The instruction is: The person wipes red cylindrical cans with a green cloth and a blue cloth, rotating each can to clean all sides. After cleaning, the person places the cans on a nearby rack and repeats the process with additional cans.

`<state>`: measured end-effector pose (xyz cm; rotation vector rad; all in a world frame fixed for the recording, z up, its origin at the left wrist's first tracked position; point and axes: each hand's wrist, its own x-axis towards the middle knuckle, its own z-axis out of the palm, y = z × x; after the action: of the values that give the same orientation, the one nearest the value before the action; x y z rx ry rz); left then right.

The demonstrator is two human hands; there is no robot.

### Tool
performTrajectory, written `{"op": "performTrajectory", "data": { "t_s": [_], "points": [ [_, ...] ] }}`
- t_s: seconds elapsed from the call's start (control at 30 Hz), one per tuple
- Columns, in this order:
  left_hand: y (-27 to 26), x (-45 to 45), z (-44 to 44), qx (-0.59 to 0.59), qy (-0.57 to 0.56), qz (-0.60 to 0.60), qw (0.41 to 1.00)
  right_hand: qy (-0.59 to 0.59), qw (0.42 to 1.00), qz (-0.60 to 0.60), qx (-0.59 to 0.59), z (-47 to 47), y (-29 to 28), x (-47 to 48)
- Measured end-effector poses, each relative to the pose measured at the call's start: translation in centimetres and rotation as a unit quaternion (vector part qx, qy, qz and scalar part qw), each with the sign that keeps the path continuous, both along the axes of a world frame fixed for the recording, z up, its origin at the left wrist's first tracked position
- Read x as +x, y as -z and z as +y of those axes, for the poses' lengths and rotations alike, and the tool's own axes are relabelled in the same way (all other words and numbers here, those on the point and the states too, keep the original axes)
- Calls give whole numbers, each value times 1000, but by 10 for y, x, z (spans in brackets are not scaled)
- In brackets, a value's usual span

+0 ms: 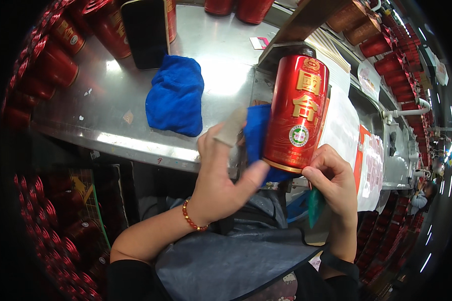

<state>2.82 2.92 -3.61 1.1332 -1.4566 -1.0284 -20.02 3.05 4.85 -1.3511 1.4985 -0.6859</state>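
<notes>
A glossy red liquor bottle (295, 116) with raised gold characters, a round emblem and a dark cap lies before me. Its capped end points away from me, and a blue cloth (257, 128) shows beneath it. My right hand (333, 177) is at the bottle's lower right edge, thumb and forefinger pinched together there. From that hand's palm side a green tool handle (315, 209) points down; its working end is hidden. My left hand (226, 177), blurred, has its fingers apart beside the bottle's lower left edge. A pale finger cot (231, 128) covers one finger; whether the thumb touches the bottle is unclear.
On the metal bench (109, 94) lie a folded blue cloth (176, 98) and a dark-screened phone (145, 34), propped up. Red bottles (56, 62) crowd the left. A wooden board (305, 19) rises behind my bottle; white sheets (339, 128) lie right. Far right, a person (419, 201) sits.
</notes>
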Motion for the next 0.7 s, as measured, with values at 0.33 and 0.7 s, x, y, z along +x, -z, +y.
{"op": "performTrajectory", "data": {
  "t_s": [0.33, 0.7],
  "points": [
    [-1, -10, -31, -162, 43, -117, 979, -25, 1000, 10, -4, -2, 9, -17],
    [1, -23, 26, -378, -55, -236, 893, 22, 998, -49, 41, 2, 24, -27]
  ]
}}
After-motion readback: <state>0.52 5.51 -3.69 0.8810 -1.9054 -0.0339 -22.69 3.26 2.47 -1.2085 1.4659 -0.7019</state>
